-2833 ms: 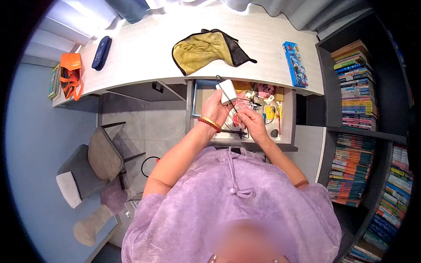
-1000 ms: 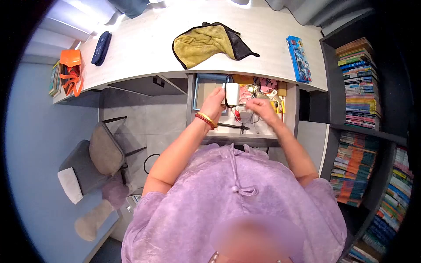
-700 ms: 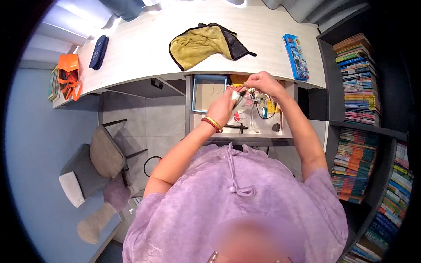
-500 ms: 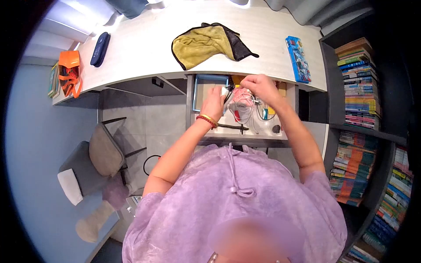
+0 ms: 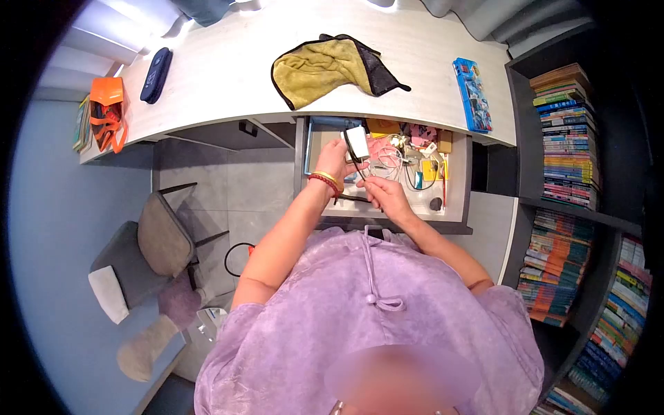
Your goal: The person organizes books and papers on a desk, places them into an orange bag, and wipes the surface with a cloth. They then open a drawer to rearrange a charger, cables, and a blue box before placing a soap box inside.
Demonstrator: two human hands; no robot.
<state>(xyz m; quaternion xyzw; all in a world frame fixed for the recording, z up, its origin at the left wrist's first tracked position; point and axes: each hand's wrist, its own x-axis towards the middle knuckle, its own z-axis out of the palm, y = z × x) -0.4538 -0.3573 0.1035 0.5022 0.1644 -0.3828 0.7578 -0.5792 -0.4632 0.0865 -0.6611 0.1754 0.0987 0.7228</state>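
Over the open drawer point(image 5: 415, 220), my left hand point(image 5: 332, 164) is closed around a white block-shaped object point(image 5: 358, 142), whose exact kind I cannot make out. A black cable point(image 5: 351, 149) runs across its near side. My right hand point(image 5: 389, 196) pinches the lower stretch of that cable, just right of my left hand. Beneath and beyond them lie pink and white cables point(image 5: 384, 153), a yellow item point(image 5: 382, 127), a dark round piece point(image 5: 436, 204) and several small things. A blue-edged tray point(image 5: 309, 147) fills the drawer's left back corner, partly behind my left hand.
On the white desk point(image 5: 221, 76) lie a yellow-and-grey cloth point(image 5: 318, 72), a dark blue case point(image 5: 157, 76) and a blue patterned box point(image 5: 473, 95). An orange bag point(image 5: 107, 104) stands at the left end. Bookshelves point(image 5: 564, 214) rise at right; a chair point(image 5: 166, 235) stands at left.
My right hand has come down and left from the drawer's back to the black cable. My left hand has turned, bringing the white object into fuller view.
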